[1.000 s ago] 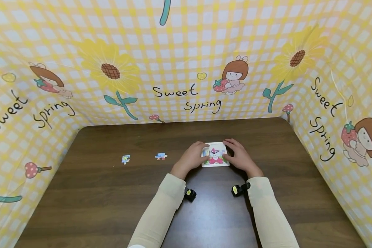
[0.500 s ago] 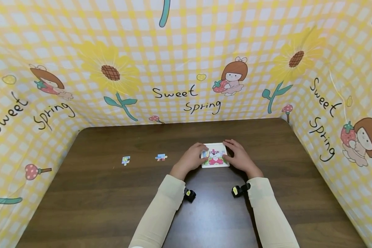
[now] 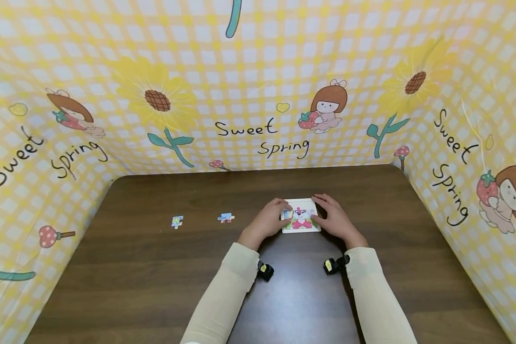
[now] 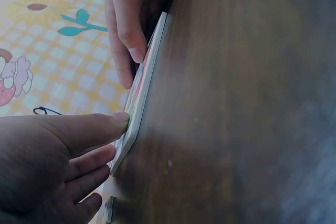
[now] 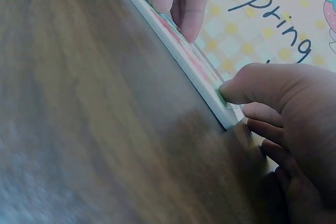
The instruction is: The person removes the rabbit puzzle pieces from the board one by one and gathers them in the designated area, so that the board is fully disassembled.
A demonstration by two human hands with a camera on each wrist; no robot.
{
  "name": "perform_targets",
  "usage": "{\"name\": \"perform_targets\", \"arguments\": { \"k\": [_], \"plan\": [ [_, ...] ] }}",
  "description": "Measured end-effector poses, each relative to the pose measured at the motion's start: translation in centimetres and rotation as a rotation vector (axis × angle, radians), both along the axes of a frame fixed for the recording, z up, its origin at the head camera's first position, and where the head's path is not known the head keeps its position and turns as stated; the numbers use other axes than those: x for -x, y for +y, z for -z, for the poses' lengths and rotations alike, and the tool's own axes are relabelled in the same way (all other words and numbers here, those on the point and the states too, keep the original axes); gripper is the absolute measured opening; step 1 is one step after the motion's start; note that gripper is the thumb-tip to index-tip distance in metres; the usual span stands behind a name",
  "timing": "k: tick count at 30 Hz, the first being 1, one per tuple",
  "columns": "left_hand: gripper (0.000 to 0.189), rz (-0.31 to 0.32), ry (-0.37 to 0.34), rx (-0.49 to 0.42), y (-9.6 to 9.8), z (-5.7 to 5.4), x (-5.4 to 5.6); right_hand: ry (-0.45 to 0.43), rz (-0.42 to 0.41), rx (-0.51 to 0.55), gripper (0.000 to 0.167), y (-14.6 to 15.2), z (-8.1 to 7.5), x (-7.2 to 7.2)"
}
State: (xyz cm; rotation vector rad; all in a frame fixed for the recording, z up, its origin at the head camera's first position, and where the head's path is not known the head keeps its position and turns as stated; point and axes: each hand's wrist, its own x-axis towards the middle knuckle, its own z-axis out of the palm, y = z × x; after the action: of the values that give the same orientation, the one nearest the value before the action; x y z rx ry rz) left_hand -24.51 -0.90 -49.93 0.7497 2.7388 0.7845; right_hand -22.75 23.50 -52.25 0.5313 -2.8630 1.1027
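Note:
A small jigsaw puzzle (image 3: 302,220) in a white frame lies on the table, showing a cartoon animal in pink. Across its far part runs a pale bare strip. My left hand (image 3: 266,220) holds its left side, thumb over the near left part and fingers along the edge. On the right side my right hand (image 3: 336,220) grips it likewise, with its thumb (image 5: 247,85) on the face. In the left wrist view, the left thumb (image 4: 97,129) presses on the puzzle's surface. The hands cover parts of both side edges.
Two loose jigsaw pieces lie left of the hands: a blue one (image 3: 226,218) nearer and a blue-and-yellow one (image 3: 177,221) farther left. A yellow checked cloth (image 3: 241,86) walls the brown table (image 3: 133,267) at the back and sides. Both wrists wear small black cameras.

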Motion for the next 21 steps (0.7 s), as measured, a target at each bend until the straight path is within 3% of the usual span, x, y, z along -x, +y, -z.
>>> {"name": "perform_targets", "arguments": {
  "k": [21],
  "plan": [
    [0.032, -0.022, -0.015, -0.008, 0.14, -0.06, -0.21, -0.009, 0.006, 0.004, 0.061, -0.15, -0.21, -0.18]
  ]
}}
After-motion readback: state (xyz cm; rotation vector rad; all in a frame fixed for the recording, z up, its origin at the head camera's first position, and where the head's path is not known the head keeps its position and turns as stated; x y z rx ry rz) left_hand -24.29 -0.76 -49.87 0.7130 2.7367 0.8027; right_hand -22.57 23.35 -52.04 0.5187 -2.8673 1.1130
